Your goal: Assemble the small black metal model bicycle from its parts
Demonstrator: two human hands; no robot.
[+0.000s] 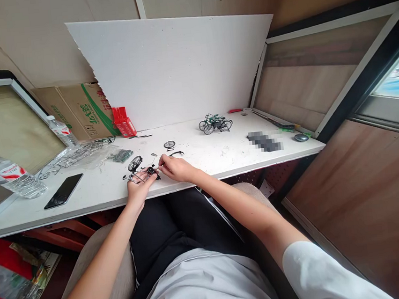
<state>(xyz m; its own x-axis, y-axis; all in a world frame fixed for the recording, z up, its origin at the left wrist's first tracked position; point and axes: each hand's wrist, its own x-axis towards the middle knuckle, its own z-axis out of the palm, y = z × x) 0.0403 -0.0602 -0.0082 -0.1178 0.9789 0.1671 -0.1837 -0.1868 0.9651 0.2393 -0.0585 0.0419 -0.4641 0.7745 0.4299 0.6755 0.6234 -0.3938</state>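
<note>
Near the table's front edge, my left hand (139, 188) is closed around a small black model bicycle (151, 171), partly built, with a spoked wheel (135, 163) at its far end. My right hand (176, 168) is pinched at the right side of the model, fingertips together; what they grip there is too small to make out. Just beyond my hands lie a loose spoked wheel (169, 145) and a curved black part (177, 153). A bundle of dark green parts (121, 155) rests to the left.
Two finished-looking model bicycles (215, 123) stand toward the back. On the left are a phone (64, 190), water bottles (11, 174), thin frame parts (80, 154) and a red box (124, 122). A blurred dark patch (265, 141) and a silver oval object (301, 137) lie right.
</note>
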